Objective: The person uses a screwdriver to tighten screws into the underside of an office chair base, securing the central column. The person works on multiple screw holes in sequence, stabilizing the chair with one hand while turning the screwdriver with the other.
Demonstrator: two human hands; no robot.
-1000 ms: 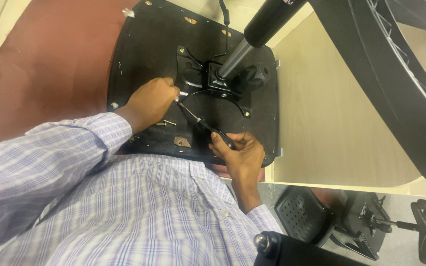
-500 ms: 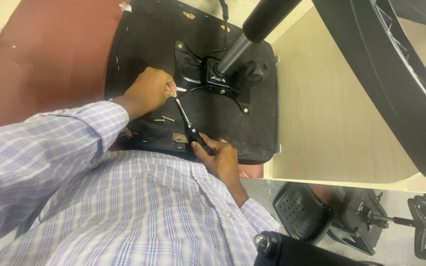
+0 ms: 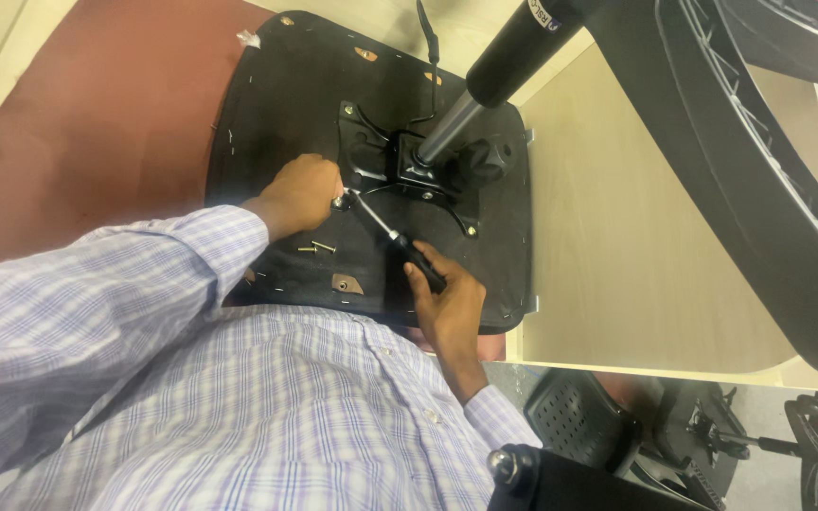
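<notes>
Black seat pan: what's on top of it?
On the black seat pan: a bolted metal mounting plate with a gas cylinder, loose screws, and a screwdriver. The left hand hides the screwdriver's tip.

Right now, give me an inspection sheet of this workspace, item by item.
Surface: pale wooden tabletop, with a brown floor area to the left.
Job's things: black seat base lying underside up; black metal mounting plate with a gas cylinder standing out of it; screwdriver with its tip at the plate's corner.
Clutter: loose screws on the seat base.
Hands: left hand at the screwdriver tip; right hand gripping the handle.
Cables: thin black cord across the top of the seat.
Surroundings: large black curved chair part at right; more chair parts on the floor below.
</notes>
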